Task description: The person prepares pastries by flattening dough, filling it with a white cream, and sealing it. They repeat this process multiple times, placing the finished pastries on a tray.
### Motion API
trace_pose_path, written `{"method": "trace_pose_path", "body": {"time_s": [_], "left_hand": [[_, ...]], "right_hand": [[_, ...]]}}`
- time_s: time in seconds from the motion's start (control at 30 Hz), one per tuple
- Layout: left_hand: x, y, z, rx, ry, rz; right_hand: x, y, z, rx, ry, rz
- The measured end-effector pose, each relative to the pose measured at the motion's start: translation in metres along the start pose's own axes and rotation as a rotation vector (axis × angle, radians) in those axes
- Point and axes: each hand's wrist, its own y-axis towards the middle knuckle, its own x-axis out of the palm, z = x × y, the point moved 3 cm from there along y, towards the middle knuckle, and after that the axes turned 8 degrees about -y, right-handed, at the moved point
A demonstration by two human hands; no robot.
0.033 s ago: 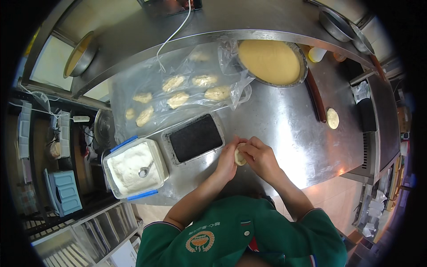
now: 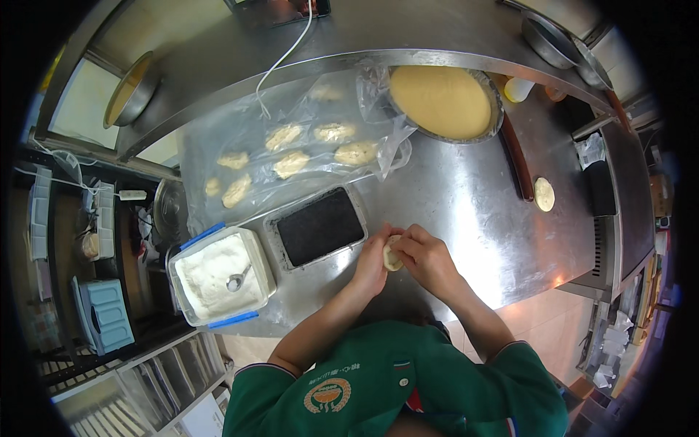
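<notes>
A small round of pale dough is held between my two hands above the near part of the steel table. My left hand cups its left side, with the fingers wrapped round it. From the right, the fingers of my right hand are closed on its upper edge. Part of the dough is hidden behind my fingers. Just left of my hands stands a rectangular tray of black filling. Beyond it, several pieces of dough lie under a clear plastic sheet.
A clear tub of white powder with a metal scoop stands at the left. A big pan of yellow batter sits at the back. To the right lie a brown rolling pin and a flat dough disc. A steel shelf overhangs the back.
</notes>
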Motion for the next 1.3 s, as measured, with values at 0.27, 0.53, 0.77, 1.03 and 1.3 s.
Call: {"method": "trace_pose_path", "body": {"time_s": [0.27, 0.53, 0.77, 1.03, 1.3], "left_hand": [[0.011, 0.002, 0.0, -0.161, -0.073, -0.052], [0.002, 0.008, 0.007, -0.286, 0.015, -0.075], [0.047, -0.025, 0.049, -0.039, -0.232, -0.197], [0.029, -0.004, 0.031, 0.072, -0.257, -0.199], [0.073, -0.031, 0.06, 0.106, -0.201, -0.274]], "right_hand": [[-0.003, 0.001, -0.007, -0.333, -0.108, -0.118], [-0.008, 0.001, -0.019, -0.464, -0.188, -0.151], [-0.033, 0.013, -0.033, -0.177, 0.054, 0.019], [-0.036, 0.023, -0.022, -0.104, -0.066, -0.009], [-0.059, 0.027, -0.033, -0.074, 0.037, 0.032]]}}
